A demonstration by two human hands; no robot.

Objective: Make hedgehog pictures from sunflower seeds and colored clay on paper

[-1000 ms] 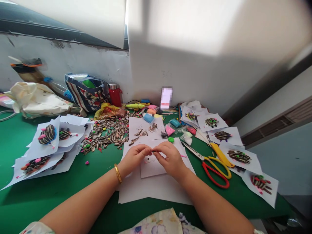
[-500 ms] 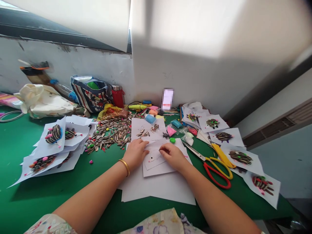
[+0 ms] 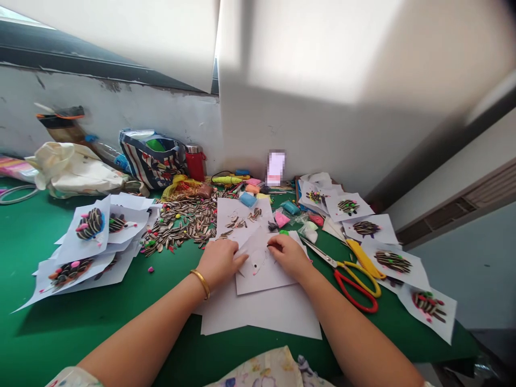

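A small white paper sheet with a faint drawing lies on larger white sheets on the green table. My left hand, with a gold bangle on the wrist, rests flat on the sheet's left edge. My right hand has its fingertips pinched at the sheet's upper right part; whether something small sits between them is too small to tell. A pile of striped sunflower seeds lies just beyond my left hand. Small clay pieces in pink, blue and green lie just past the sheets.
Yellow scissors and red scissors lie right of my right hand. Finished seed pictures on paper spread at the right and left. A striped bag, a red flask and a cloth bag stand by the wall.
My hands parted from a pinch over the sheet. The left hand went flat on its left edge, the right moved to its upper part. The small sheet turned a little.
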